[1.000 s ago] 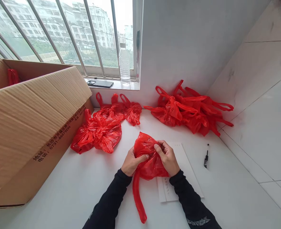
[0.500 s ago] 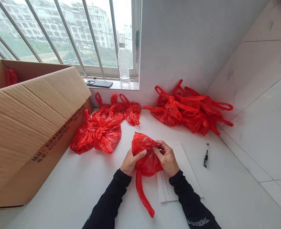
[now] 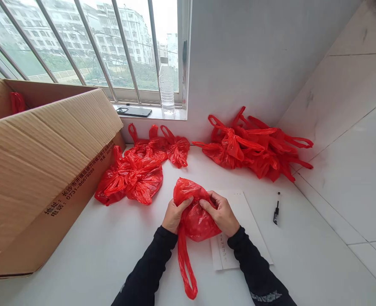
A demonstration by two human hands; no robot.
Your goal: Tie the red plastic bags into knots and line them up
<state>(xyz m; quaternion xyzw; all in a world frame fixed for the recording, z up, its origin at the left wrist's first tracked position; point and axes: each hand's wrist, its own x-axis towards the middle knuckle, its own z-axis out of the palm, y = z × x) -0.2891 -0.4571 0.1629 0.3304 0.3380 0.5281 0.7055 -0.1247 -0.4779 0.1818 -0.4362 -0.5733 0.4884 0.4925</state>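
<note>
A crumpled red plastic bag (image 3: 194,214) is held between both hands over the white counter (image 3: 111,250). My left hand (image 3: 174,214) pinches its left side, thumb pressed into the plastic. My right hand (image 3: 222,213) grips its right side with the fingers curled. One long handle loop hangs down toward me between my black sleeves. Under my right wrist lies a white sheet of paper (image 3: 248,238) with small writing.
A big open cardboard box (image 3: 38,170) stands at the left. Red bags lie heaped beside it (image 3: 133,172) and against the back wall at the right (image 3: 254,146). A black pen (image 3: 276,210) lies at the right. A water bottle (image 3: 166,87) and phone (image 3: 134,111) sit on the windowsill.
Both hands have worked the bag, bunching it tighter and shifting it slightly left. The hanging handle has swung and now shows as an open loop.
</note>
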